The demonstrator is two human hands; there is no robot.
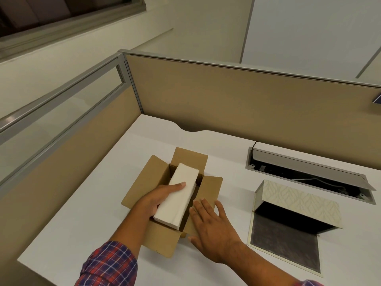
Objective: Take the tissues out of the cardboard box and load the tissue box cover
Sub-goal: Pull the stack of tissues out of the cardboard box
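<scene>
A brown cardboard box (148, 182) lies on the white desk with all its flaps folded out. A white stack of tissues (181, 195) sticks up out of it, tilted, its near end raised above the box. My left hand (156, 198) grips the stack along its left side, thumb on top. My right hand (208, 226) lies flat, fingers spread, on the box's right flap. To the right stands the tissue box cover (299, 201), cream with a leaf pattern, open, its dark-lined base panel lying flat toward me.
A recessed cable tray (309, 170) with a raised metal lid sits in the desk behind the cover. Beige partition panels (226, 100) wall the desk at the back and left. The desk's front edge runs near my left sleeve (107, 265).
</scene>
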